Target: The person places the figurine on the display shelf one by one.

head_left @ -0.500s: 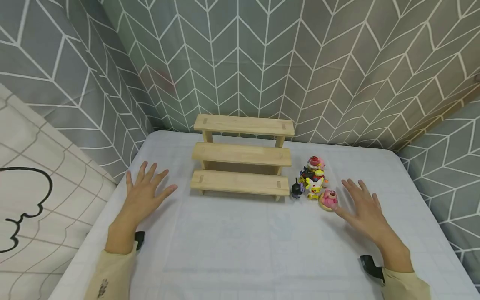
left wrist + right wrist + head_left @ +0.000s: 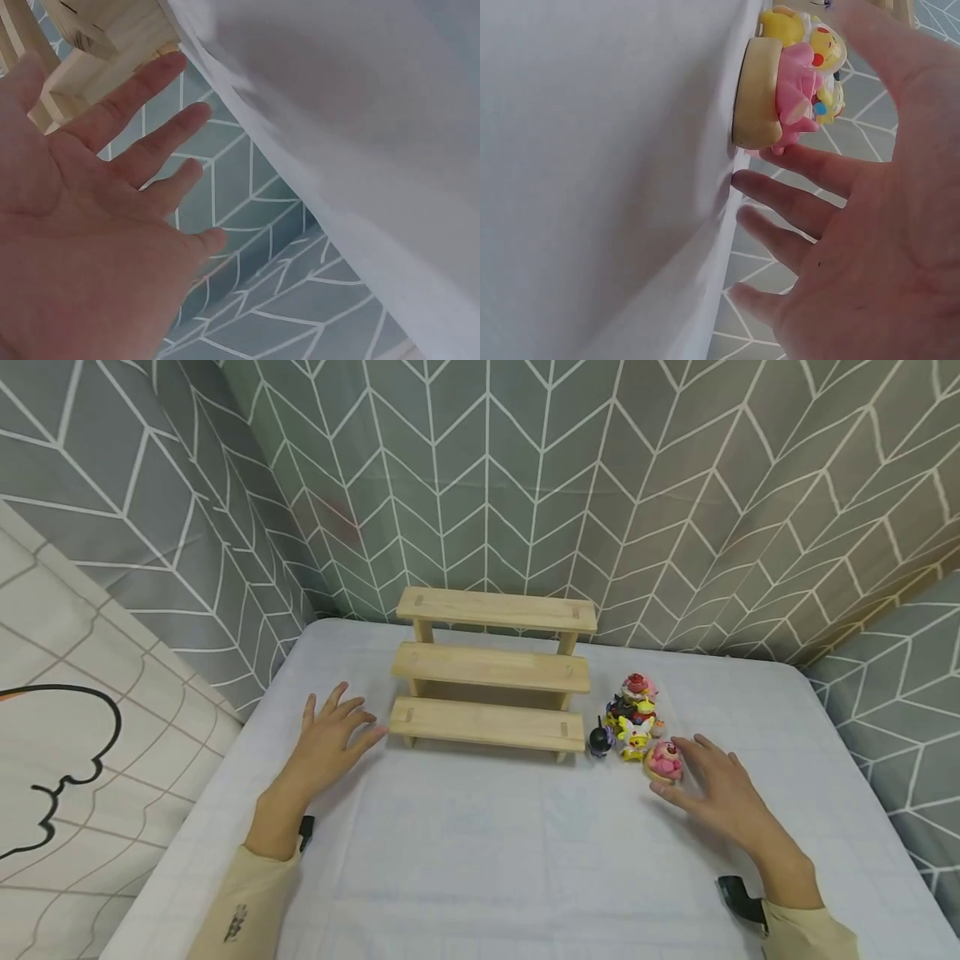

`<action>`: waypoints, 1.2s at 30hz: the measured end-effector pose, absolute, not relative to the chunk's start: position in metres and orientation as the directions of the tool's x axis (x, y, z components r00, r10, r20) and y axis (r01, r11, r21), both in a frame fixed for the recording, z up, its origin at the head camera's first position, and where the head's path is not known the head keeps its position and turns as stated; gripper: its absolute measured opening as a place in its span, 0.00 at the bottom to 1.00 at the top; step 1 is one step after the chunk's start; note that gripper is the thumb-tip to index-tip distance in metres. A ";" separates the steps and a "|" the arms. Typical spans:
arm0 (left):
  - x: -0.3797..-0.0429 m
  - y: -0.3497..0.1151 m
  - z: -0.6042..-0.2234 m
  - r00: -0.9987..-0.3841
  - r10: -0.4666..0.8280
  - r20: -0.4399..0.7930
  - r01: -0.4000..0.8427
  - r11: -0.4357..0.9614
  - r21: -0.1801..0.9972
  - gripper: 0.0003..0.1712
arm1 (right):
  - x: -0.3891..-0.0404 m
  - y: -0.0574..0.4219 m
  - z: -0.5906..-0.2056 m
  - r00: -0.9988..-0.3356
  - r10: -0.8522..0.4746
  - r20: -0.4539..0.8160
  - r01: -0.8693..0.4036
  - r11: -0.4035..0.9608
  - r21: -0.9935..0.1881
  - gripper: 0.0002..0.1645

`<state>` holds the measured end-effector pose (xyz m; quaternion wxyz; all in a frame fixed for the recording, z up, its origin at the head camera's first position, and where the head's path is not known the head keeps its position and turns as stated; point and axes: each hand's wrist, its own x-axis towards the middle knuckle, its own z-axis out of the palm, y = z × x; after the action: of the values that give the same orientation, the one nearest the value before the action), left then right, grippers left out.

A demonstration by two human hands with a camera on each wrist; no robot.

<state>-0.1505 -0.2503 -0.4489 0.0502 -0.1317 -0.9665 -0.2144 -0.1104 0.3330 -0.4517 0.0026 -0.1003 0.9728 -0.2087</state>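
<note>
My right hand (image 2: 726, 795) is spread at a pink figurine on a round tan base (image 2: 663, 763), thumb on the near side and forefinger at its far right side. In the right wrist view the figurine (image 2: 791, 94) stands on the table, and a fingertip comes right up to its edge. The other fingers are extended. My left hand (image 2: 324, 750) hovers with fingers apart beside the left end of a three-step wooden shelf (image 2: 491, 724). The left wrist view shows that palm (image 2: 97, 232) holding nothing, with the shelf's wood (image 2: 112, 52) beyond the fingers.
Close to the shelf's right end cluster several figurines: a yellow one with white ears (image 2: 634, 739), a round black one (image 2: 601, 741) and a pink one with a red top (image 2: 637, 686). A white cloth covers the table (image 2: 465, 843). Patterned curtains (image 2: 510, 468) enclose the back and sides.
My left hand has moved right, toward the shelf. The right hand has come in at the pink figurine, its forefinger and thumb now closer around it. The head view has shifted slightly.
</note>
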 end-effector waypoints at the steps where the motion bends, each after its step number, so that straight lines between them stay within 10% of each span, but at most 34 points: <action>1: -0.151 -0.248 -0.449 -0.959 0.238 0.155 0.281 0.870 0.404 0.25 | -0.110 0.333 -0.452 -0.979 -0.199 0.048 -0.201 0.893 -0.402 0.54; 36: -0.153 -0.215 -0.452 -0.938 0.290 0.192 0.346 0.832 0.435 0.15 | -0.110 0.322 -0.456 -0.986 -0.123 0.115 -0.160 0.896 -0.414 0.44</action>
<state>-0.1533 -0.2147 -0.4518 0.0589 -0.1663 -0.9552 -0.2378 -0.1104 0.3217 -0.4563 -0.0432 -0.0726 0.9727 -0.2161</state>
